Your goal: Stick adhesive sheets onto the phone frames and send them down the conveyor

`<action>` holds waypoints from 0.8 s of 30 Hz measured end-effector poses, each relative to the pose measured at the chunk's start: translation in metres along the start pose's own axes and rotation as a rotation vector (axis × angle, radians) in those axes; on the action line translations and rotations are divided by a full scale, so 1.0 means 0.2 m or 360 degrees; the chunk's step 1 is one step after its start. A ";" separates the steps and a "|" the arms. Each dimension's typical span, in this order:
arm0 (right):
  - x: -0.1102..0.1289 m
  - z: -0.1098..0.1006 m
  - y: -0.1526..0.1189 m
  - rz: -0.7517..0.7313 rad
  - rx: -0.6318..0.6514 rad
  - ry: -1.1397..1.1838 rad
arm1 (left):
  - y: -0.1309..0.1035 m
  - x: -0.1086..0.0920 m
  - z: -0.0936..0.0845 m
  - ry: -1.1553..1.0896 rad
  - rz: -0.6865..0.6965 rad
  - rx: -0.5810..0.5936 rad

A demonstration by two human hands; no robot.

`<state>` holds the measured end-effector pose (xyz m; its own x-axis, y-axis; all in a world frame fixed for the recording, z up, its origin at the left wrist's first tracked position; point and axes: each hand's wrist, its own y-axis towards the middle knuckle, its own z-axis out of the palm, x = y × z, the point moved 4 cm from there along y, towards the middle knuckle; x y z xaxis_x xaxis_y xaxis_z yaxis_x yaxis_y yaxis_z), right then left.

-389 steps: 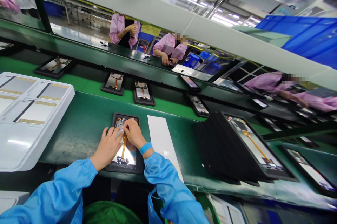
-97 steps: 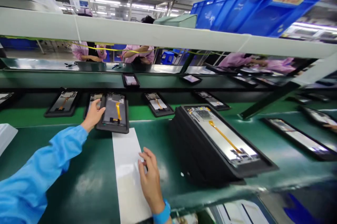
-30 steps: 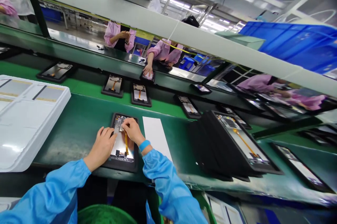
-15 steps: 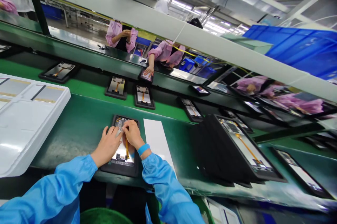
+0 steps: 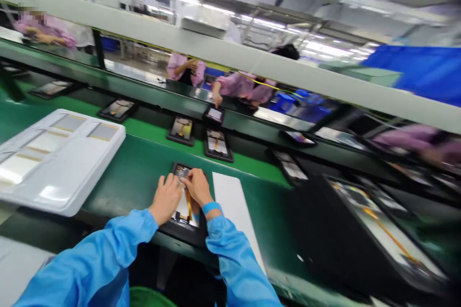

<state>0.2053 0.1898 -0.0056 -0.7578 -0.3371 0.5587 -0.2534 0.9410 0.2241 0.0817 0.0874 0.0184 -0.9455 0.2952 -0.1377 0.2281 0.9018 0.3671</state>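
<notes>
Green bench [image 5: 144, 167]: bears all below; white sheet [image 5: 236, 211] R of tablet unit [image 5: 184, 207].
White tray [image 5: 77, 167]: on L; flat panels [image 5: 101, 131] in rear & L pockets.
Tablet unit: in blk frame [image 5: 183, 235], front edge; ribbon [image 5: 188, 201] in, no cover on, prob. part-done.
L hand [image 5: 166, 200]: fingers apart on unit, grip unclear.
R hand [image 5: 197, 186]: fingertips narrow; can't tell if holding pc.

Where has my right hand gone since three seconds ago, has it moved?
Yes, left and forward: the right hand was at the right edge of the white sheet; now it is over the open device, left of that sheet.
</notes>
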 end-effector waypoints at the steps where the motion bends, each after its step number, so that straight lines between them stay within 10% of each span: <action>1: 0.01 -0.01 0.01 0.0024 -0.0015 -0.0007 | 0.00 0.00 -0.02 0.0006 0.0007 -0.0004; 5: 0.02 -0.06 0.06 0.0009 -0.0053 0.0057 | 0.02 0.22 -0.20 0.0026 -0.0120 -0.0026; 11: 0.09 -0.20 -0.13 -0.0101 -0.0082 0.0311 | -0.01 1.20 -0.68 0.0224 -0.1181 -0.0025; 15: 0.19 -0.32 -0.35 -0.0179 -0.0093 0.0455 | 0.05 1.66 -0.72 0.0183 -0.1588 0.0025; 24: 0.26 -0.48 -0.62 -0.0139 -0.0130 0.0521 | 0.13 1.80 -0.52 -0.0109 -0.1862 -0.0010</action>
<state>0.2554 0.0539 0.0726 -0.4991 -0.4198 0.7581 -0.2500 0.9074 0.3379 -0.2765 0.1835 0.0743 -0.5636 -0.6967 -0.4437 -0.7737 0.6334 -0.0118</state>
